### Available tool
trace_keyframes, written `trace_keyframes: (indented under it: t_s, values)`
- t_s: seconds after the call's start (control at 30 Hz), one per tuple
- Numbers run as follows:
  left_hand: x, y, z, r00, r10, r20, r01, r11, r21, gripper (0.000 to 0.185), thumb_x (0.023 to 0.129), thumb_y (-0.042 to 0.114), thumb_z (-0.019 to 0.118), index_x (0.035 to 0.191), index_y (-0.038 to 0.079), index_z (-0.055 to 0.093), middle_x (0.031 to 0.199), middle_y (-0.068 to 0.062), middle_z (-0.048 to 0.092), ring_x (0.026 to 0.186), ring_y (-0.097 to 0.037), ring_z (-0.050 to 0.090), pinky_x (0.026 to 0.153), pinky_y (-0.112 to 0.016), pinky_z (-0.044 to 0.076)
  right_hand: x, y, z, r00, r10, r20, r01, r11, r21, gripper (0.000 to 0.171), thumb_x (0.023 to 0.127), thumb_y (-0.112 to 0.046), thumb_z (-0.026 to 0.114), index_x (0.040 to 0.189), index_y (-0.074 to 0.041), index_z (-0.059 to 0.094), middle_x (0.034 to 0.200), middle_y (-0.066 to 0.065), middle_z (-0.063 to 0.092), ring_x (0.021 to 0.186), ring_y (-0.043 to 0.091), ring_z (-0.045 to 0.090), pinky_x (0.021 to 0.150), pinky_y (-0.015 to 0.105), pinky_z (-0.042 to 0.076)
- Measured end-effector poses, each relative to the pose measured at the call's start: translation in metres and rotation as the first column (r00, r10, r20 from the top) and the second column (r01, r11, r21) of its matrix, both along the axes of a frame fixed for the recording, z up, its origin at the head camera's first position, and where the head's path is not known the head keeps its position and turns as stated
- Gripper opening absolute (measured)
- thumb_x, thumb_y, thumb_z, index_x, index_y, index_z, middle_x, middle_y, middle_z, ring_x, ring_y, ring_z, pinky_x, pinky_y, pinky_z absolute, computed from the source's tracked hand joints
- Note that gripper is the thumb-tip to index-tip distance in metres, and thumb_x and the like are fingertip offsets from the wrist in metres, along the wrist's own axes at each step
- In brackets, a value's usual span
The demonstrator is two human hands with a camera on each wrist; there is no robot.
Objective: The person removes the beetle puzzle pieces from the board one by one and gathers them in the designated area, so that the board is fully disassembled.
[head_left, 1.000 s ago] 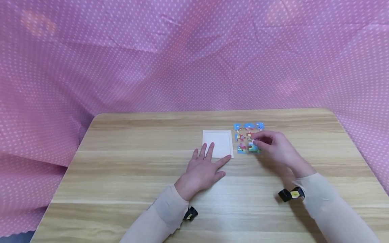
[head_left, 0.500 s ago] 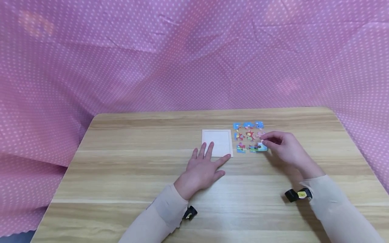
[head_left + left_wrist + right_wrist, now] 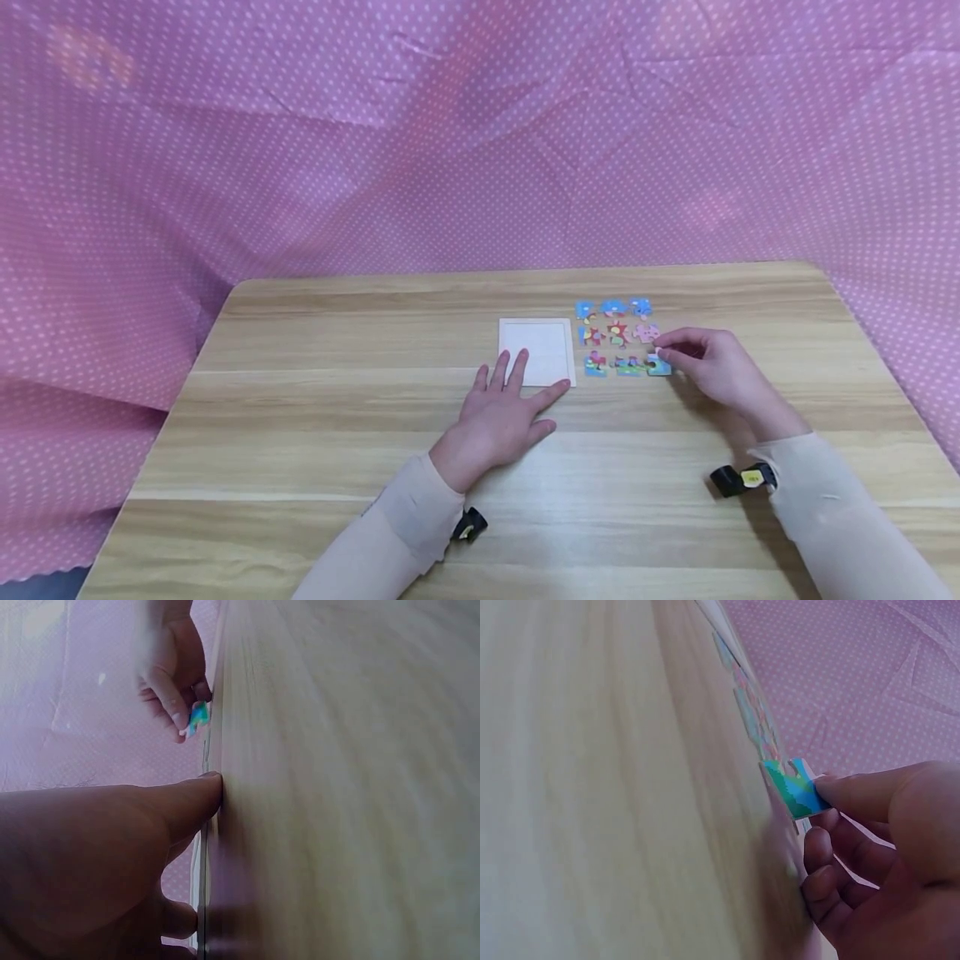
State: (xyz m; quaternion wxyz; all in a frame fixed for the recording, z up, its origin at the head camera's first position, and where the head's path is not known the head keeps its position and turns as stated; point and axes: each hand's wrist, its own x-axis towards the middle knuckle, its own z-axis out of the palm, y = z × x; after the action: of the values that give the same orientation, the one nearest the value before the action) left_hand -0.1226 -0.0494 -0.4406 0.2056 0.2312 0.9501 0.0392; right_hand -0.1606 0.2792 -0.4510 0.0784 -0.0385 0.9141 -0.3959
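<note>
The right hand (image 3: 712, 367) pinches a small blue-and-green jigsaw piece (image 3: 658, 365) at the near right corner of the grid of colourful puzzle pieces (image 3: 617, 337), on the light wooden desk (image 3: 300, 433). The left hand (image 3: 502, 412) lies flat with fingers spread, its fingertips on the near edge of the white square puzzle tray (image 3: 536, 350). Wide bare desk stays around both hands. The head view makes the piece tiny – the right wrist view shows it (image 3: 795, 791) tilted, between thumb and finger. The pink dotted cloth (image 3: 450, 142) hangs behind.
</note>
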Motion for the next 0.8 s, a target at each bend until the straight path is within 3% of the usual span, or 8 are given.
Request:
trace_keyframes:
  t_s: [0.3,0.8]
  values:
    - [0.0008,-0.0005,-0.0014,1.0,0.003,-0.001,-0.003,1.0,0.005,0.058,0.113,0.058,0.041,0.168,0.056,0.022,0.183,-0.015,0.002,0.17,-0.043,0.002,0.136,-0.062,0.012,-0.0043,0.0019,-0.0058,1.0,0.02,-0.021,-0.019,0.998,0.053,0.025,0.108,-0.018,0.066,0.128,-0.006,0.076,0.125,0.018,0.076,0.1,0.018,0.063,0.08,0.017,0.05]
    - [0.0001,0.0,0.0003,1.0,0.004,0.001,-0.004,1.0,0.014,0.058,0.113,0.057,0.043,0.168,0.056,0.024,0.183,-0.015,0.002,0.17,-0.042,0.002,0.136,-0.062,0.012,-0.0061,0.0025,-0.01,0.999,0.02,-0.048,-0.015,0.996,0.084,0.024,0.107,-0.014,0.066,0.128,-0.005,0.075,0.11,0.014,0.074,0.09,0.018,0.059,0.074,0.023,0.049]
